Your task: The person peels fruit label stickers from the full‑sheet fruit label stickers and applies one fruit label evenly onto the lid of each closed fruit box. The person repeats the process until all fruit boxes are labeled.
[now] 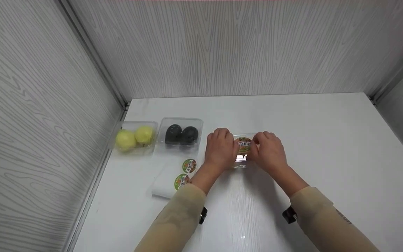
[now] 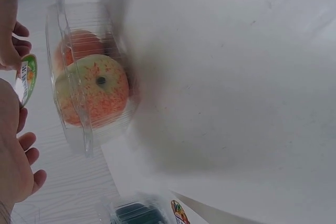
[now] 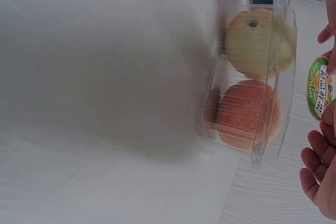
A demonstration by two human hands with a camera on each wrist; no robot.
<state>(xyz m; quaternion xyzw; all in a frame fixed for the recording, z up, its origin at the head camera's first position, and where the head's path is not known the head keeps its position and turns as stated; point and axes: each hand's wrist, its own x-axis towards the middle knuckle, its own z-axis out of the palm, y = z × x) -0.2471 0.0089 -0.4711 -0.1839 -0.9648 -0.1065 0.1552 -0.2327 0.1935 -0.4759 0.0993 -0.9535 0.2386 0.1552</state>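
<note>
- One round sticker (image 3: 315, 94) — pinched by my curled left hand (image 1: 220, 149) and right hand (image 1: 268, 151) — above the clear fruit box (image 3: 257, 149) on the worktop (image 1: 338, 157).
- Dark characters on its white band; I can't read them surely.
- Another sticker (image 1: 180, 181), partly hidden by my left wrist (image 1: 203, 179).

The middle fruit box (image 1: 187, 121) stands behind the sticker sheet (image 1: 165, 181), between the left box (image 1: 133, 124) and right box (image 1: 240, 163).
</note>
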